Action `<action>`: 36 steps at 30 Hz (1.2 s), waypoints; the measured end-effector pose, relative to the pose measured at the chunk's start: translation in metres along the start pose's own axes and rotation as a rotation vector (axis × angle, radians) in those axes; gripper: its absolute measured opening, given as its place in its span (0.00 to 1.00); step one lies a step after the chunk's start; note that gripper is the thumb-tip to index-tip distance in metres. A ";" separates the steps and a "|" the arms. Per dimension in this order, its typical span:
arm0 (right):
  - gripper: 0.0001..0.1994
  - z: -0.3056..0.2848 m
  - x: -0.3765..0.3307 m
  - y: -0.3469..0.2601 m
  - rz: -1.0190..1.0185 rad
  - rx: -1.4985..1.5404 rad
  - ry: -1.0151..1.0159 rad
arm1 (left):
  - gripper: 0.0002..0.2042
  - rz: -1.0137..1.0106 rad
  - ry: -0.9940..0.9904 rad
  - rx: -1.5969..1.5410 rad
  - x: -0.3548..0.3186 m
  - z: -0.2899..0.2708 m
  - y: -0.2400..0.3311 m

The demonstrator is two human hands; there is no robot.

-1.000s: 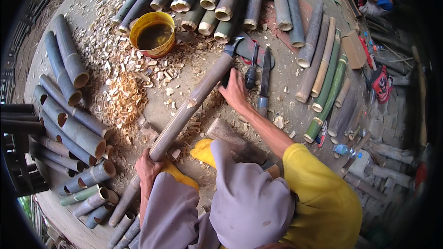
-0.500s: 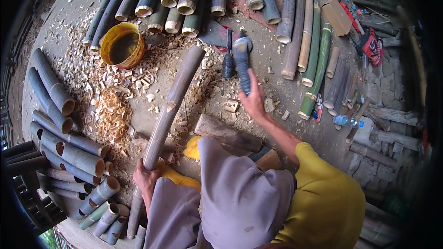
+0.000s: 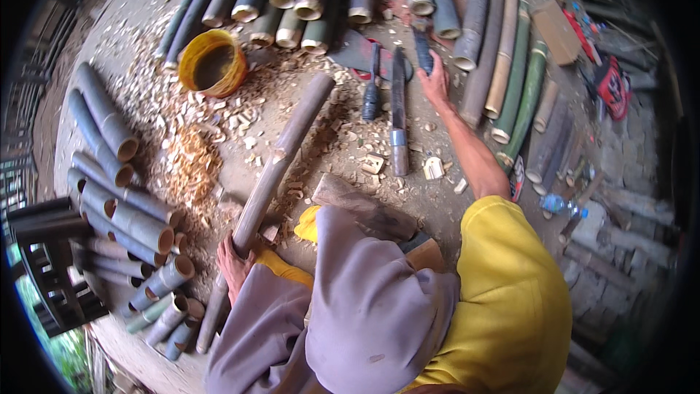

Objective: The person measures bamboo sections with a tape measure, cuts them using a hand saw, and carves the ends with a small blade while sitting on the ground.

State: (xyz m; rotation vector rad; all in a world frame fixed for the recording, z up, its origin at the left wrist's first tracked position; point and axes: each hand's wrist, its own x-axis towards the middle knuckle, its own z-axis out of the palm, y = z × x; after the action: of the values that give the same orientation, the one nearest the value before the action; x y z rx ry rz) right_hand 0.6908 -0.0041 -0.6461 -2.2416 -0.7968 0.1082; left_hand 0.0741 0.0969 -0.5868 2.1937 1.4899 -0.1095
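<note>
Long grey-brown bamboo pole (image 3: 281,157), round and rough-skinned, runs diagonally from upper centre down to lower left of frame. Left hand (image 3: 235,264) sits at lower left, fingers wrapped round the pole's lower part, thumb side against it. Right hand (image 3: 435,79) is up at upper centre-right, arm stretched out, fingers clenched on a dark tool handle (image 3: 423,49) that pokes out above the knuckles. Just left of it lie a long dark blade w/ metal collar (image 3: 398,113) and a shorter dark tool (image 3: 372,95). Yellow bucket (image 3: 212,64), upper left, round, holds dark liquid or dregs, can't tell which. Pale wood chips (image 3: 191,164) litter the dirt between bucket & pole.
</note>
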 end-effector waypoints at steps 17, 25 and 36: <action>0.07 -0.070 -0.250 -0.074 -0.385 -0.025 -0.700 | 0.31 -0.095 -0.049 0.059 -0.023 -0.008 -0.040; 0.11 0.005 -0.345 -0.050 -0.292 -0.465 -1.243 | 0.30 -0.077 -0.057 0.024 -0.010 0.006 -0.035; 0.15 -0.052 -0.356 -0.044 -0.208 -0.219 -1.004 | 0.33 0.055 0.022 0.097 0.009 0.023 -0.035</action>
State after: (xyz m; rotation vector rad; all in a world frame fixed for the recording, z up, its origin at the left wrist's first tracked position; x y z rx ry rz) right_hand 0.3982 -0.2181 -0.6347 -2.2200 -1.6045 1.1523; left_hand 0.0512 0.1048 -0.6216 2.3176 1.4628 -0.1420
